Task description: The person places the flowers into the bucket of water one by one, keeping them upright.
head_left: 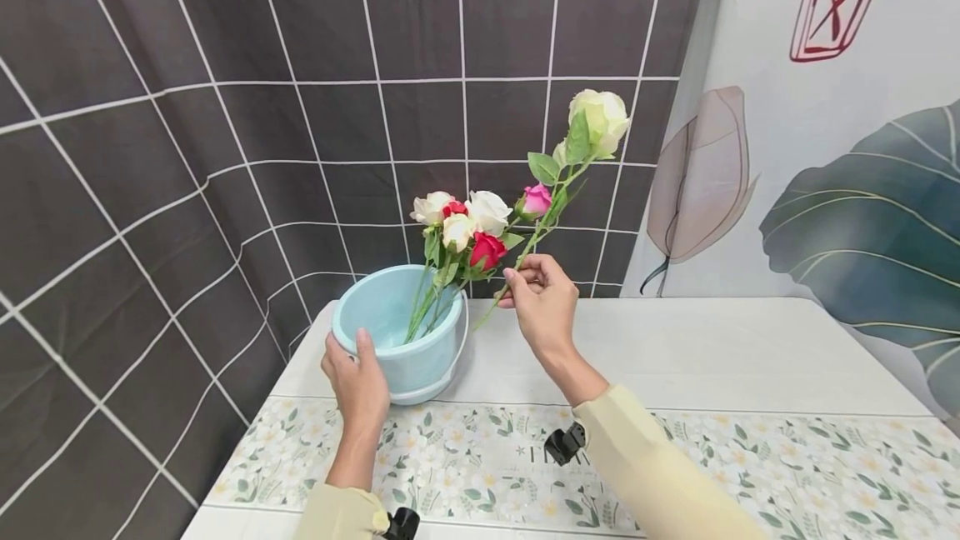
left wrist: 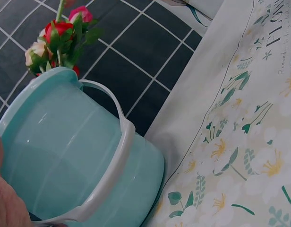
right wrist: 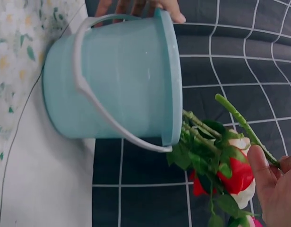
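My left hand (head_left: 358, 383) grips the near left rim of a light blue plastic bucket (head_left: 422, 370), thumb over the edge and fingers along the outside. Several artificial roses stand in the bucket, leaning right: white ones (head_left: 489, 212), red ones (head_left: 488, 250) and a pink one (head_left: 536, 200). To the right of the bucket, my right hand (head_left: 546, 307) pinches the green stem (right wrist: 242, 120) of a long pale yellow-green rose (head_left: 602, 121) between thumb and fingers. Its bloom points up and right, above the others; its cut end hangs outside the bucket, beside the rim.
The bucket's white handle (left wrist: 105, 177) hangs down its side. Beneath lies a white table cover with a floral band (head_left: 465, 457). A dark cloth with a white grid (head_left: 412, 123) hangs behind and at left; a leaf-printed curtain (head_left: 705, 173) hangs at right.
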`<state>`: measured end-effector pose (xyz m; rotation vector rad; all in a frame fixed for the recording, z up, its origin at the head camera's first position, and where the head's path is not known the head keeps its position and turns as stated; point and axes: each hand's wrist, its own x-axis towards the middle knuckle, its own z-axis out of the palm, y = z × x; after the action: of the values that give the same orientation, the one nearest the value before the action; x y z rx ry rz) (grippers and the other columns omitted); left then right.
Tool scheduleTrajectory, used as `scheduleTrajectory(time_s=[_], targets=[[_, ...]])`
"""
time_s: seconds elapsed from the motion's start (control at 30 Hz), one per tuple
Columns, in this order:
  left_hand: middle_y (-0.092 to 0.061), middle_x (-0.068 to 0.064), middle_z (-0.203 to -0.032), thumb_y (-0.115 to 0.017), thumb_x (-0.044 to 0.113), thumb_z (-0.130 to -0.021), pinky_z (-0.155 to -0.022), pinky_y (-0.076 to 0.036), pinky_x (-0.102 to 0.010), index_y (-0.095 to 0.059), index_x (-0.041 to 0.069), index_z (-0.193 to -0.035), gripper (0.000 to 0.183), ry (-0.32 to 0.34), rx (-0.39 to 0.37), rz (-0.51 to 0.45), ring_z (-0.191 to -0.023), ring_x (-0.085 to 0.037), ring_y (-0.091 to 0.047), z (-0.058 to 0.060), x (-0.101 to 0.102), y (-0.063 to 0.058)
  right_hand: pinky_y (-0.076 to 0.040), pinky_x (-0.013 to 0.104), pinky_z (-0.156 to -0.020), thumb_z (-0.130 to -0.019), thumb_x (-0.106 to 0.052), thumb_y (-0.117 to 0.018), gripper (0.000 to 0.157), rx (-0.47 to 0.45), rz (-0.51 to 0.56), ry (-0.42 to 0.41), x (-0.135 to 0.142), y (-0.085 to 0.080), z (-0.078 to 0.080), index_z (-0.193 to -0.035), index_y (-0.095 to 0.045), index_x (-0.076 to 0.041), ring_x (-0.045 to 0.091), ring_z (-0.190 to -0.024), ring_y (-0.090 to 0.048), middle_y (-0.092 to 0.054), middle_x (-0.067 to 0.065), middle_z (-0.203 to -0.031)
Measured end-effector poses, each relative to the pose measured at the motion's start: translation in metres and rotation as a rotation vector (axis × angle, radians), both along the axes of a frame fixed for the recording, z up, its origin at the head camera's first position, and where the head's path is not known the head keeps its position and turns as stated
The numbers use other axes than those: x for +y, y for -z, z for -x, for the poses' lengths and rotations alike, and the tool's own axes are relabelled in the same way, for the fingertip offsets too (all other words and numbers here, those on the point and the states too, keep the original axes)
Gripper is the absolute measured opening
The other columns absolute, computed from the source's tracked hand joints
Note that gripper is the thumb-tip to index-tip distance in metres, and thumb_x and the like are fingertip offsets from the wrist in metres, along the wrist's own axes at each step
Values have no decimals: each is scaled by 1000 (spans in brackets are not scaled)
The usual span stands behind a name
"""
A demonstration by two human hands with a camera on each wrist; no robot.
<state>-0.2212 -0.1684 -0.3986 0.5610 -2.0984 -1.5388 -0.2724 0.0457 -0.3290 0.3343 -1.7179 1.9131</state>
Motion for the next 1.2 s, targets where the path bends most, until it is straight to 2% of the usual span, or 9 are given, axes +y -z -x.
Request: scheduleTrajectory(time_s=[0.13,0.27,0.57,0.7,1.0,1.2], targets=[[-6,-19,-156,-26,58,-99,-114,-16,-59,2,16,-156,76,-1,-5,-2,-140,-46,-19,0,0,0,-58,42,-57,-87,8,-65,13,-33,8,-28,-9,-5,4,-96,-56,13,48,-64,-65,-61,33,-81],[-6,-19,-156,-26,59,-99,-114,-16,-58,1,17,-156,76,1,-7,-5,-140,-46,-19,0,0,1,-58,46,-59,-88,8,-64,16,-45,10,-54,-17,-7,6,-98,-55,16,52,-67,-63,-61,37,-83],[-6,-18,-156,-26,58,-99,-114,-16,-59,1,18,-156,75,8,6,-3,-140,-46,-20,-1,0,0,-59,39,-56,-88,2,-68,15,-14,0,-64,-31,-7,10,-95,-57,9,44,-64,-66,-62,32,-81],[-6,-19,-156,-26,57,-99,-114,-16,-59,1,18,-156,75,9,-1,3,-140,-46,-20,-1,0,0,-59,41,-56,-88,4,-67,12,-11,-11,-66,-38,-7,12,-93,-57,8,41,-62,-66,-62,31,-79],[-6,-18,-155,-26,57,-99,-114,-15,-58,2,18,-156,75,12,-8,6,-141,-45,-19,0,0,0,-59,34,-55,-88,4,-66,9,-52,-55,-100,-55,-4,14,-91,-58,4,28,-59,-68,-65,27,-79],[-6,-17,-156,-26,59,-98,-114,-15,-58,3,19,-156,75,12,-8,3,-141,-44,-18,1,-1,0,-59,38,-57,-88,4,-66,8,-79,-101,-118,-65,0,16,-90,-59,4,29,-60,-68,-67,23,-79]])
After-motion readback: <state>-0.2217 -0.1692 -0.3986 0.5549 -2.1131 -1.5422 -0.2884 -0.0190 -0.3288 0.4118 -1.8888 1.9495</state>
